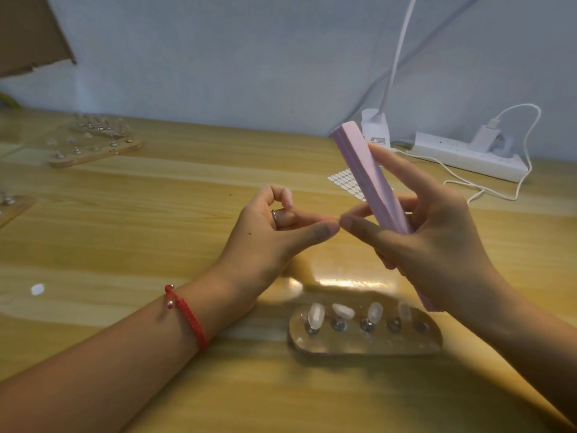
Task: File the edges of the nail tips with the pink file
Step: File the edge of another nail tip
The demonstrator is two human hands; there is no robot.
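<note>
Our right hand (437, 242) grips the pink file (371, 179), which slants upward. Our left hand (271, 235), just beside it, pinches thumb to fingertip, around what we cannot tell. Nail tips (343, 310) stand on a holder (343, 346) below both hands.

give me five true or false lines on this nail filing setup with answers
1. The right hand holds the file. True.
2. The file lies flat on the table. False: it is held up off the table, tilted.
3. The near holder carries four nail tips. True.
4. The red bracelet is on the right wrist. False: it is on the wrist of the left hand.
5. The power strip sits at the back left. False: it is at the back right.
</note>
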